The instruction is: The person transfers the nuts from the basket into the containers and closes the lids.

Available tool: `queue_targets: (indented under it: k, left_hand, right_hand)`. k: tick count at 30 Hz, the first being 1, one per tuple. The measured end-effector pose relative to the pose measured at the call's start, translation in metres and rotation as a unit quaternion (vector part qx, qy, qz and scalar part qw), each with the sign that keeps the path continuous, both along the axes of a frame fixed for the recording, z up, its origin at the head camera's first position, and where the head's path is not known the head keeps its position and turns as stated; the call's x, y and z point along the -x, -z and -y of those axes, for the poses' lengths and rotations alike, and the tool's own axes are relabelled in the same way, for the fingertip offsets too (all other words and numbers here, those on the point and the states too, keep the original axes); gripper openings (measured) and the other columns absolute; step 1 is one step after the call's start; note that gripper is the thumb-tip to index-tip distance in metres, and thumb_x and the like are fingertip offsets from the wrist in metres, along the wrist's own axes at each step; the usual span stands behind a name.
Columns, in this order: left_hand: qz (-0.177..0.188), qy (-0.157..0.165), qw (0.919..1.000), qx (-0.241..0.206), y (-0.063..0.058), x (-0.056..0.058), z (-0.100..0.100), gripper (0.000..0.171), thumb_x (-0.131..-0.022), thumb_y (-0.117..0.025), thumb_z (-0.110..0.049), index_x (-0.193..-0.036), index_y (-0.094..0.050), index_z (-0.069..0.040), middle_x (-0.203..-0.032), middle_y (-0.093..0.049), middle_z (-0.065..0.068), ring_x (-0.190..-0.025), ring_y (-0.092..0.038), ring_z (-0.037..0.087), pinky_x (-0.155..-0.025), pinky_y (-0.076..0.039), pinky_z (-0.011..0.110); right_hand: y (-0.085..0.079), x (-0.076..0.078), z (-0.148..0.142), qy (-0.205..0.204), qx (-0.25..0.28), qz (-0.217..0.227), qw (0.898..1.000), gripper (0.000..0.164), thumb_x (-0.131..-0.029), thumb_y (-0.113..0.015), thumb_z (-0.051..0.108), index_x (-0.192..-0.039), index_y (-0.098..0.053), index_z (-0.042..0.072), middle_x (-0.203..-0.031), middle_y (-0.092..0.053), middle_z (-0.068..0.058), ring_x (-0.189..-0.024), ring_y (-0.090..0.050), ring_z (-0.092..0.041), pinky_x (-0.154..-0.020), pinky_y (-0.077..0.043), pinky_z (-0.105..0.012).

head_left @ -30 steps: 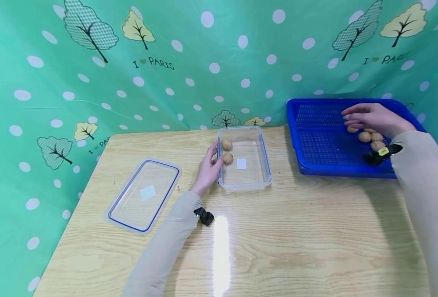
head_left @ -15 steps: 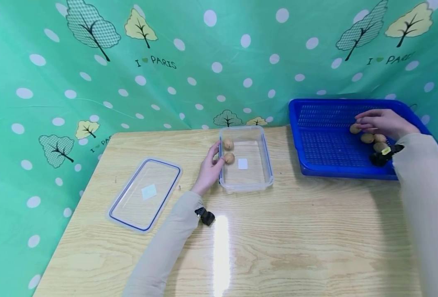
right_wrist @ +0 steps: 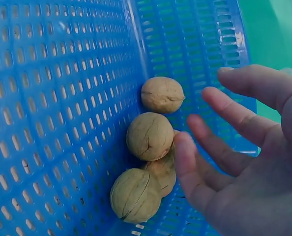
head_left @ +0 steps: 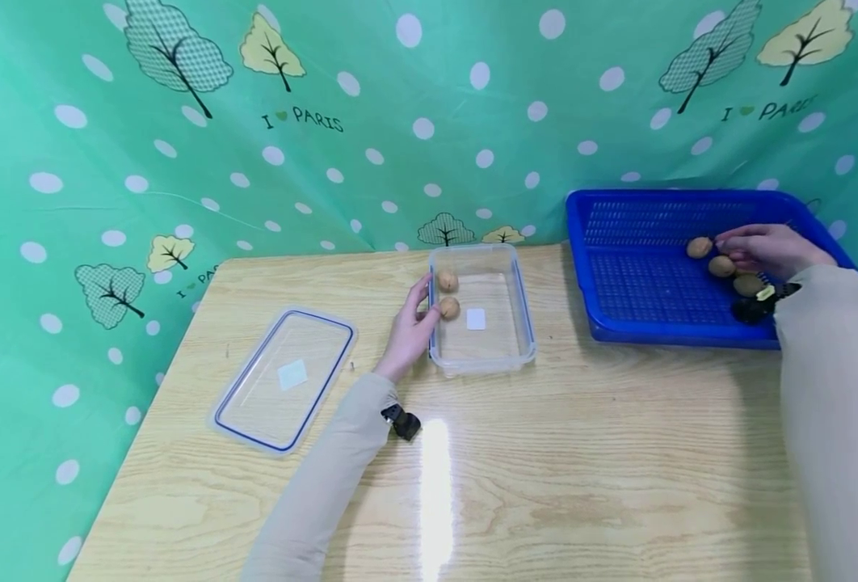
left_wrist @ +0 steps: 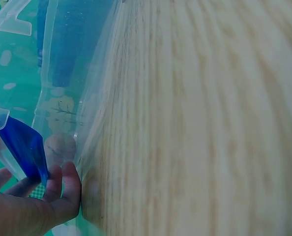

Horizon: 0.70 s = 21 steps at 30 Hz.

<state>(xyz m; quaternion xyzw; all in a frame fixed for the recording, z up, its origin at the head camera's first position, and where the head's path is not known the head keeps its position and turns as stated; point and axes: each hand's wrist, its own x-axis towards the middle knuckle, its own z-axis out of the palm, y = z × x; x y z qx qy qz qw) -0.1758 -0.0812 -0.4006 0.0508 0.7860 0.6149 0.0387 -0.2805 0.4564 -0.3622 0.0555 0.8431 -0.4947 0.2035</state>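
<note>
In the head view a clear plastic food container (head_left: 481,346) with blue side clips stands mid-table, two walnuts (head_left: 449,308) along its left wall. My left hand (head_left: 405,335) holds that left side. The left wrist view shows its bent fingers (left_wrist: 70,191) at the dangling blue clip (left_wrist: 25,147). Over the right end of a blue basket (head_left: 628,287) is my right hand (head_left: 781,250), fingers parted and holding nothing. Several walnuts (right_wrist: 150,136) lie just beside its fingertips in the right wrist view; the hand partly hides them in the head view.
A clear lid (head_left: 269,404) with a blue seal lies on the wooden table (head_left: 582,469), left of the container. Behind the table hangs a green dotted curtain (head_left: 371,186). The basket's raised rim stands close to the curtain.
My right hand has moved right and lower into the basket, toward the walnuts, uncovering more of the leftmost one. The left hand keeps its hold on the container.
</note>
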Motion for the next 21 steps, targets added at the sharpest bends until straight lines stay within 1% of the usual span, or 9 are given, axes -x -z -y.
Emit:
queue_targets:
  k: [4,7,9,11,13,16,18,19,21]
  left_hand:
    - [0.001,0.003,1.0000,-0.001,0.004,0.004,0.000,0.057,-0.099,-0.045,-0.003,-0.153,-0.023,-0.006,-0.151,-0.030,0.024,-0.113,-0.053,0.045,-0.092,-0.050,0.047]
    - [0.004,0.003,1.0000,-0.004,0.019,0.013,0.002,0.058,-0.100,-0.045,-0.005,-0.154,-0.022,-0.010,-0.152,-0.030,0.021,-0.114,-0.053,0.044,-0.092,-0.049,0.048]
    - [0.004,0.001,1.0000,-0.008,0.032,0.019,0.004,0.059,-0.101,-0.046,-0.008,-0.154,-0.023,-0.013,-0.153,-0.030,0.018,-0.114,-0.053,0.043,-0.092,-0.049,0.048]
    - [0.003,-0.004,0.9999,-0.010,0.040,0.022,0.005,0.059,-0.101,-0.047,-0.010,-0.154,-0.024,-0.017,-0.153,-0.031,0.016,-0.114,-0.054,0.041,-0.091,-0.050,0.048]
    - [0.002,-0.009,0.9999,-0.007,0.042,0.023,0.006,0.059,-0.101,-0.048,-0.011,-0.154,-0.025,-0.021,-0.153,-0.032,0.013,-0.112,-0.055,0.038,-0.090,-0.051,0.046]
    - [0.001,-0.015,0.9999,-0.002,0.042,0.022,0.005,0.059,-0.100,-0.048,-0.012,-0.154,-0.027,-0.023,-0.152,-0.034,0.012,-0.108,-0.057,0.035,-0.087,-0.052,0.043]
    - [0.000,-0.016,0.9999,0.000,0.041,0.021,0.005,0.059,-0.100,-0.048,-0.012,-0.154,-0.027,-0.023,-0.152,-0.034,0.011,-0.108,-0.057,0.035,-0.086,-0.053,0.042]
    - [0.000,-0.015,0.9999,-0.001,0.040,0.021,0.005,0.059,-0.100,-0.048,-0.012,-0.154,-0.027,-0.024,-0.152,-0.034,0.011,-0.108,-0.057,0.035,-0.086,-0.053,0.042]
    - [0.001,-0.012,0.9999,-0.003,0.039,0.021,0.005,0.059,-0.100,-0.048,-0.011,-0.154,-0.026,-0.022,-0.152,-0.033,0.012,-0.109,-0.057,0.036,-0.087,-0.052,0.043]
  right_hand:
    - [0.000,0.000,-0.004,-0.010,-0.027,0.009,1.000,0.020,-0.101,-0.047,0.029,-0.089,-0.062,0.035,-0.086,-0.061,0.014,-0.077,-0.059,-0.003,-0.070,-0.054,-0.025]
    - [0.003,0.001,-0.006,-0.042,-0.076,0.001,0.996,0.030,-0.103,-0.044,0.028,-0.114,-0.065,0.010,-0.092,-0.063,0.008,-0.078,-0.059,-0.003,-0.070,-0.054,-0.027]
    - [0.005,0.002,-0.005,-0.065,-0.099,0.000,0.993,0.045,-0.103,-0.043,0.027,-0.132,-0.050,-0.008,-0.096,-0.061,0.007,-0.080,-0.058,-0.003,-0.071,-0.053,-0.028]
    - [0.007,0.003,-0.002,-0.082,-0.116,0.003,0.990,0.062,-0.103,-0.046,0.027,-0.137,-0.029,-0.021,-0.099,-0.059,0.006,-0.083,-0.058,-0.004,-0.073,-0.054,-0.029]
    - [0.010,0.005,0.001,-0.076,-0.097,0.019,0.992,0.064,-0.102,-0.049,0.025,-0.139,-0.023,-0.021,-0.102,-0.056,0.005,-0.084,-0.058,-0.007,-0.075,-0.054,-0.031]
    - [0.013,0.007,0.006,-0.090,-0.062,0.060,0.992,0.071,-0.101,-0.051,0.024,-0.143,-0.012,-0.019,-0.124,-0.047,-0.014,-0.088,-0.056,-0.003,-0.083,-0.053,-0.033]
    - [0.015,0.009,0.009,-0.095,-0.030,0.079,0.992,0.070,-0.101,-0.049,0.018,-0.144,-0.007,-0.018,-0.131,-0.040,-0.020,-0.091,-0.056,-0.001,-0.088,-0.051,-0.033]
    - [0.015,0.010,0.010,-0.102,-0.028,0.088,0.990,0.072,-0.101,-0.050,0.021,-0.146,-0.007,-0.015,-0.134,-0.039,-0.016,-0.093,-0.055,0.002,-0.090,-0.050,-0.031]
    - [0.017,0.011,0.011,-0.109,-0.003,0.089,0.990,0.061,-0.101,-0.051,0.017,-0.147,-0.019,-0.005,-0.129,-0.045,-0.007,-0.094,-0.055,0.004,-0.091,-0.049,-0.029]
